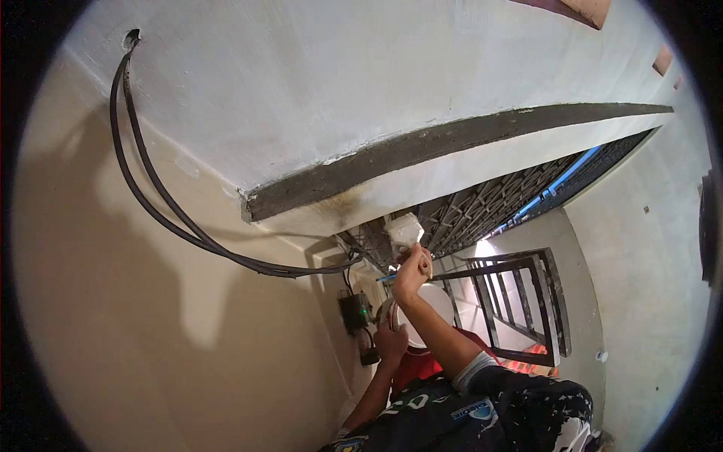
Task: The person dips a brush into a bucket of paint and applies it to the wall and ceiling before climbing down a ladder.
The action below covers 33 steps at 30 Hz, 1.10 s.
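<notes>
My right hand (411, 273) is closed around the handle of a wide paintbrush (405, 230), whose bristles are coated white and point up and away from me. The brush head overlaps the lower edge of the pale wall band and the dark metal grille (482, 197) in this view. Below it, my left hand (391, 343) grips the side of a round bucket (426, 320) with a white interior, held close to my chest. My right forearm crosses in front of the bucket and hides part of it.
Black cables (162, 197) loop from a wall hole toward a dark box with a green light (355, 313), left of the bucket. A dark grey strip (422, 147) runs across the white-painted surface. At right stands a dark metal frame (520, 305). A cream wall (151, 316) fills the left.
</notes>
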Tool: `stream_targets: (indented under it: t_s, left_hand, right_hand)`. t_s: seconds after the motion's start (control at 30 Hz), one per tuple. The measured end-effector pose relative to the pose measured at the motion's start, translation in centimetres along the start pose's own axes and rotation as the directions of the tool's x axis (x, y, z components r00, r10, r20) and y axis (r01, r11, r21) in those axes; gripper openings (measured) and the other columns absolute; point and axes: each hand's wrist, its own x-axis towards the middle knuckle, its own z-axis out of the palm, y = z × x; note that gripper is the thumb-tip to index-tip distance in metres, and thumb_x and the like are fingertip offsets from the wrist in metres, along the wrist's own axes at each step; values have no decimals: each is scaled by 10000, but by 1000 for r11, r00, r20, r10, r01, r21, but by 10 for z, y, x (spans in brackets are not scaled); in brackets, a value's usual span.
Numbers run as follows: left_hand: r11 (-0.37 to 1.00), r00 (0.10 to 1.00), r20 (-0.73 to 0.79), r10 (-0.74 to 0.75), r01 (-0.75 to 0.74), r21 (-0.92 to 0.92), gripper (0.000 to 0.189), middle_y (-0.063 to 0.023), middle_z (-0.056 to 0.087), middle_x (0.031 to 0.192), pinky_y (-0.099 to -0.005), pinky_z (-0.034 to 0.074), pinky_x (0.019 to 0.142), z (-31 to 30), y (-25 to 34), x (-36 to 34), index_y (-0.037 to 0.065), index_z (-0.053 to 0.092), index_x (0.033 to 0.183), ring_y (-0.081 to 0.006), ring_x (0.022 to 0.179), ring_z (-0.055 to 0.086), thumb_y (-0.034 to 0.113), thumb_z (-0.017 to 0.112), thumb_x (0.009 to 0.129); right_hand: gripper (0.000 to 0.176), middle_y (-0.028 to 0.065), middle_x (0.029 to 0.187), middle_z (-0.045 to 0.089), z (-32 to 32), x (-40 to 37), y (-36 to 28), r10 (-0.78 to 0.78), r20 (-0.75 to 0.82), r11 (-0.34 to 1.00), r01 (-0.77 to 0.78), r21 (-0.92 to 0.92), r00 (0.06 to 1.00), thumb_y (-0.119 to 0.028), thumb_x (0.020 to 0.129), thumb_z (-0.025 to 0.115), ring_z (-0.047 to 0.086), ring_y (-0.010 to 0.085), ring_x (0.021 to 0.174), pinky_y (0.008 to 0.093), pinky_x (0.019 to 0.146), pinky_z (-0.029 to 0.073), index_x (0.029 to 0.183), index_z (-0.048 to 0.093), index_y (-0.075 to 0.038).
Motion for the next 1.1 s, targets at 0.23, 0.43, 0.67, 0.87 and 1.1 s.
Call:
stream_targets:
  t_s: [0.23, 0.43, 0.67, 0.87, 1.1]
  left_hand:
    - [990, 990, -41, 133, -135, -30, 451, -295, 677, 958, -518, 515, 858, 8, -12, 5, -9, 678, 1063, -452, 947, 658, 304, 696, 740]
    - [988, 987, -44, 153, -155, -29, 453, -297, 674, 960, -520, 513, 863, 9, -16, 6, 3, 668, 1094, -461, 940, 652, 299, 675, 750]
    - [1000, 983, 183, -31, 30, 7, 530, -291, 636, 1140, -504, 467, 945, -8, 6, 4, -24, 574, 1272, -445, 1084, 608, 260, 646, 831]
    - [995, 996, 12, 91, -91, -41, 419, -292, 677, 937, -520, 511, 844, 4, -5, 1, -36, 677, 1018, -459, 939, 650, 280, 681, 742]
    - [999, 988, 151, -25, 20, 39, 484, -294, 657, 1082, -499, 493, 910, -15, 15, -1, -53, 622, 1165, -448, 1018, 635, 275, 678, 813]
  right_hand:
    - [225, 49, 724, 604, 60, -3, -44, -5, -22, 995, 8, 104, 1000, -228, 971, 572, 537, 120, 626, 268, 596, 441, 887, 580, -20]
    - [246, 46, 748, 566, 10, -23, -41, 16, 130, 988, -35, 151, 991, -266, 975, 571, 571, 145, 649, 297, 573, 492, 872, 539, -45]
    - [224, 15, 734, 550, 31, -2, -16, 5, -35, 999, -3, 52, 999, -254, 960, 589, 513, 108, 652, 276, 608, 436, 854, 553, -60]
    - [229, 57, 760, 602, 28, -10, -38, 80, 73, 973, -94, 213, 994, -270, 978, 558, 524, 123, 631, 294, 596, 458, 904, 545, -54]
    - [241, 20, 735, 538, 17, -9, -12, 61, -34, 997, -60, 40, 998, -268, 968, 586, 496, 118, 637, 284, 602, 427, 879, 541, -48]
